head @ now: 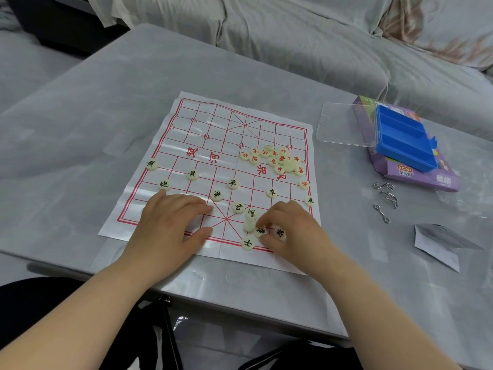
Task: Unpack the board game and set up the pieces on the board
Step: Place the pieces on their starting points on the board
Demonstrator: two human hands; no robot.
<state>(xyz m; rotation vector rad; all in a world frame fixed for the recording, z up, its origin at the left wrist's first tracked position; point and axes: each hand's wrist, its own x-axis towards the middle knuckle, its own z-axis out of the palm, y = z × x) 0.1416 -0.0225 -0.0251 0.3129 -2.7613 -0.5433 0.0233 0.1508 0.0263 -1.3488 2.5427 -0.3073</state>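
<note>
A paper Chinese chess board [213, 124] with red grid lines lies flat on the grey table. Cream round pieces with black characters [192, 174] are spread over its near half. A heap of red-lettered pieces [277, 160] sits right of the middle. My left hand [170, 222] rests palm down on the board's near left part, fingers together, nothing visibly held. My right hand [290, 231] pinches a black-lettered piece [260, 231] between thumb and fingers near the front edge, among a small cluster of pieces [249, 222].
At the right stand a blue plastic tray [402, 140] with a clear lid [344, 124] on a purple game box [426, 180]. Metal wire puzzles [386, 197] and a folded leaflet [440, 244] lie nearer. A grey-covered sofa runs behind the table.
</note>
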